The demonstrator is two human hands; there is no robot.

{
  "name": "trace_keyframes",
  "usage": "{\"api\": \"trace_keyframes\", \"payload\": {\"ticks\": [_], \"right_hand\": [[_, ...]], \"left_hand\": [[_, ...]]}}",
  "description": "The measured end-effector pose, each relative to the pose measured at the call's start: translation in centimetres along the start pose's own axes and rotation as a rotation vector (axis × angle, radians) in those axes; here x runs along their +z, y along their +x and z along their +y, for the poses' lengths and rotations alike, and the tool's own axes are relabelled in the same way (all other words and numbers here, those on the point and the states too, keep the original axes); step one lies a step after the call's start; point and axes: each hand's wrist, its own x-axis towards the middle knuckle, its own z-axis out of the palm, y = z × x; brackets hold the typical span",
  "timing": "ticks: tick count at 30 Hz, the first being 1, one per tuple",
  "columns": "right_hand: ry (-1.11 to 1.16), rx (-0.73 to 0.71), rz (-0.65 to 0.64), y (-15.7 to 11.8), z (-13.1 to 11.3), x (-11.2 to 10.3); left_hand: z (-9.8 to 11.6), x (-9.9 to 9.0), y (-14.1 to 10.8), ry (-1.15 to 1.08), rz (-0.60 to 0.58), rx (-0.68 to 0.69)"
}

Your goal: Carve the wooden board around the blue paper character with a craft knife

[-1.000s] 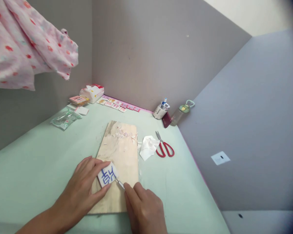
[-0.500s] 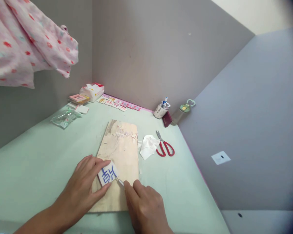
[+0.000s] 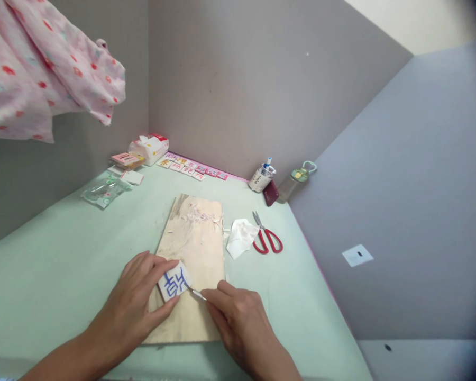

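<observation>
A white carving block (image 3: 175,282) with a blue character drawn on its top lies on the lower part of a wooden board (image 3: 198,248). My left hand (image 3: 140,293) grips the block by its edges between thumb and fingers. Closed around a slim carving knife (image 3: 198,294), my right hand (image 3: 238,315) is at the board's right edge. The knife's metal tip touches the block's right side, by the blue strokes; its handle is mostly hidden in my fingers. Pale shavings (image 3: 202,217) lie scattered over the board's far half.
Right of the board are a crumpled tissue (image 3: 241,238) and red-handled scissors (image 3: 267,238). At the back stand a pen cup (image 3: 262,177), a bottle (image 3: 293,182) and a row of lettered tiles (image 3: 190,167). A plastic bag (image 3: 106,191) and tissue pack (image 3: 149,150) sit left.
My right hand has shifted slightly up and right, turning the knife to a flatter angle while its tip stays at the block. My left hand and the block hold still.
</observation>
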Motion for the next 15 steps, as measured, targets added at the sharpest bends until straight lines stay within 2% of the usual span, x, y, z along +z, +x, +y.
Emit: {"api": "trace_keyframes", "payload": {"ticks": [4,10,15], "right_hand": [[-0.068,-0.057,0.038,-0.23,0.23,0.38],[-0.235,-0.270,0.222,-0.69,0.18,1.00],[-0.251,-0.313,0.156,-1.03,1.01,0.81]], "left_hand": [[0.07,-0.16,0.10,0.001,-0.002,-0.001],[-0.24,-0.08,0.12,-0.008,-0.013,0.003],[-0.53,-0.04,-0.15,-0.016,-0.031,-0.001]]}}
